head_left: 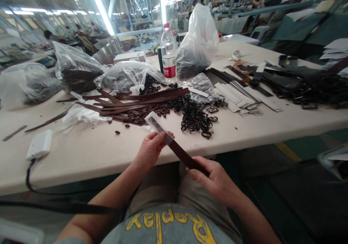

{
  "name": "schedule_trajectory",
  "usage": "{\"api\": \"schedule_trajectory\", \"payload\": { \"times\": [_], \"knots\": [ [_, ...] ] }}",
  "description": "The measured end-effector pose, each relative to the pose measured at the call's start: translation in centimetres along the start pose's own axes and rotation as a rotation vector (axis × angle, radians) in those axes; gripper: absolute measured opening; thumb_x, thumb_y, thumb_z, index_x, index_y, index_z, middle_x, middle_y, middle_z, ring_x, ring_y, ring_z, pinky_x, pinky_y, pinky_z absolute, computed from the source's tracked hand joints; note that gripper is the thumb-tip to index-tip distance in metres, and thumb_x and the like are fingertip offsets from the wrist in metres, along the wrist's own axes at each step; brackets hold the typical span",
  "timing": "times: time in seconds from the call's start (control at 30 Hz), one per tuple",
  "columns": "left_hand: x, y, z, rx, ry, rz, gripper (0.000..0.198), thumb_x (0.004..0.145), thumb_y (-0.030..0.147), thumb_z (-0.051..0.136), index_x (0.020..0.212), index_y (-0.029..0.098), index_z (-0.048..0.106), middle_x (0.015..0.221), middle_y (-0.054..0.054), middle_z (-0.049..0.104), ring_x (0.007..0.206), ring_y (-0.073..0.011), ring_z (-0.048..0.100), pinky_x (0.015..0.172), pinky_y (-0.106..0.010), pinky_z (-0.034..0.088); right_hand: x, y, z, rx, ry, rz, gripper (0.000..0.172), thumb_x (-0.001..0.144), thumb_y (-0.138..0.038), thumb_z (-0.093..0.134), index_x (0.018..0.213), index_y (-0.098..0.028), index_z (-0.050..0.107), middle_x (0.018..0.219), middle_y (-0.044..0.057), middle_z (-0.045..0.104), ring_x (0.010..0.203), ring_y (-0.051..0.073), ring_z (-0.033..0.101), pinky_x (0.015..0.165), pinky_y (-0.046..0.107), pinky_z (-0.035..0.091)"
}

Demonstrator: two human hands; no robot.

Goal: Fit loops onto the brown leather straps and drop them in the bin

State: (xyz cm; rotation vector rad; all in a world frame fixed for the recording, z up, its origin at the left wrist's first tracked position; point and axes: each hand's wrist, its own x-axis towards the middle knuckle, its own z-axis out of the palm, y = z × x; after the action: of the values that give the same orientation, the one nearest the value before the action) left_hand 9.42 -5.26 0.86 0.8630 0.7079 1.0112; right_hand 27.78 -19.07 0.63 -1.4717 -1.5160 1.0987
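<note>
A dark brown leather strap [182, 155] slants between my two hands just over the table's front edge. Its far end sits inside a translucent whitish sleeve [152, 120]. My left hand [152, 146] pinches the sleeve near its lower end, thumb on top. Lower down, my right hand [210, 175] is closed round the strap, and the strap's near end is hidden in it. Beyond my hands lie a pile of black rings [194, 119], small brown loops [150, 113] and a bundle of brown strips [127, 102].
On the cream table [114, 157] stand a bottle with a red label [168, 61] and a knotted plastic bag [197, 37]. White strips [236, 97] and black belts [307, 84] lie to the right. A white power bank [40, 144] with a black cable is at the left.
</note>
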Motion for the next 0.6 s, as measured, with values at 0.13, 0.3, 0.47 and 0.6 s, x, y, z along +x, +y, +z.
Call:
{"api": "schedule_trajectory", "payload": {
  "times": [0.13, 0.3, 0.47, 0.6],
  "knots": [
    [-0.2, -0.2, -0.2, 0.023, -0.034, 0.001, 0.035, 0.065, 0.044, 0.092, 0.079, 0.015, 0.079, 0.083, -0.007, 0.076, 0.085, -0.0242, 0.071, 0.087, -0.033, 0.054, -0.7, 0.7, 0.4, 0.066, 0.008, 0.069, 0.034, 0.1, -0.038, 0.044, 0.085, -0.016, 0.064, 0.063, 0.0, 0.061, 0.053, 0.013, 0.058, 0.052, 0.022, 0.045],
    [-3.1, -2.9, 1.5, 0.095, -0.375, -0.21, 0.041, 0.075, 0.044, 0.085, 0.098, 0.011, 0.079, 0.077, -0.01, 0.074, 0.066, -0.0243, 0.068, 0.068, -0.035, 0.055, 0.3, 0.2, 1.9, -0.046, 0.19, -0.123, 0.032, 0.1, -0.035, 0.046, 0.078, -0.018, 0.061, 0.06, -0.002, 0.058, 0.052, 0.011, 0.056, 0.054, 0.022, 0.043],
    [-1.5, -1.6, 1.0, -0.033, -0.075, 0.014, 0.039, 0.07, 0.042, 0.088, 0.099, 0.018, 0.079, 0.115, -0.012, 0.072, 0.098, -0.028, 0.068, 0.082, -0.033, 0.053, 0.4, 0.7, 2.2, -0.056, 0.145, -0.13, 0.029, 0.101, -0.033, 0.045, 0.085, -0.018, 0.063, 0.063, -0.002, 0.06, 0.053, 0.011, 0.058, 0.054, 0.021, 0.043],
    [-1.9, -2.3, 0.5, 0.066, -0.17, -0.085, 0.032, 0.075, 0.04, 0.086, 0.093, 0.014, 0.081, 0.091, -0.01, 0.076, 0.084, -0.0226, 0.068, 0.08, -0.03, 0.052, 0.8, 0.7, 2.8, -0.086, 0.233, -0.142, 0.03, 0.101, -0.032, 0.046, 0.078, -0.018, 0.061, 0.061, -0.002, 0.06, 0.053, 0.011, 0.058, 0.055, 0.021, 0.041]
  ]
}}
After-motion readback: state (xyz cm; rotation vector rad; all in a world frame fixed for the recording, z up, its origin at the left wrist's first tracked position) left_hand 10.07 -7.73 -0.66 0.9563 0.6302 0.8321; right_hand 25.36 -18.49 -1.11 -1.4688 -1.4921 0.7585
